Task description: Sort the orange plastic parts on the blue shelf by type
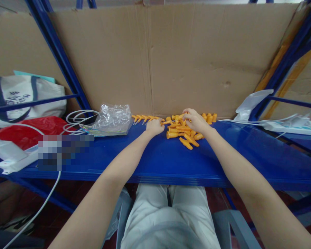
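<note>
We had both hands out on the blue shelf, at a loose pile of orange plastic pieces lying against the cardboard backing. Our right hand lay over the top of the pile with its fingers curled on one piece, while our left hand rested closed at the pile's left edge, though we could not tell whether it gripped anything. A crumpled clear bag sat just to the left.

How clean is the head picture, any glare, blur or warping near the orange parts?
Head view: orange parts under the right hand sharp and evenly lit; soft sheen on blue shelf; edges bow; a pixelated patch at left.
</note>
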Action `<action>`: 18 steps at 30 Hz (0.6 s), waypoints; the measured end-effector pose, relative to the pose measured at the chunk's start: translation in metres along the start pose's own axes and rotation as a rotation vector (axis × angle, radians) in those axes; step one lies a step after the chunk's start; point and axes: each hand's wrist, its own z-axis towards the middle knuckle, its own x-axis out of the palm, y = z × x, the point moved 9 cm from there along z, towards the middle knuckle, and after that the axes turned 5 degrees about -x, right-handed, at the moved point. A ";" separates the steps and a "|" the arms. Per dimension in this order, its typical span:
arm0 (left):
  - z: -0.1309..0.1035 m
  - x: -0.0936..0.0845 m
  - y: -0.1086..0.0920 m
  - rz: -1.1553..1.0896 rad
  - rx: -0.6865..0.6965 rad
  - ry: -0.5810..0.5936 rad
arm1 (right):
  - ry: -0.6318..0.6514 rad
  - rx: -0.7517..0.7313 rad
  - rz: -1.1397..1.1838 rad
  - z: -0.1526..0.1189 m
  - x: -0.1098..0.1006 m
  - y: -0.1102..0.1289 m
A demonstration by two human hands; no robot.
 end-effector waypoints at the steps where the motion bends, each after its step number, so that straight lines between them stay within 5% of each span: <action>1: 0.000 0.000 0.000 -0.002 -0.001 0.001 | -0.006 0.005 -0.002 0.000 -0.002 -0.001; 11: -0.004 -0.003 -0.003 0.002 0.002 0.014 | -0.227 0.147 -0.083 -0.007 -0.029 -0.020; 18: -0.003 -0.002 -0.004 0.010 0.014 0.010 | -0.195 0.217 -0.036 -0.016 -0.017 -0.039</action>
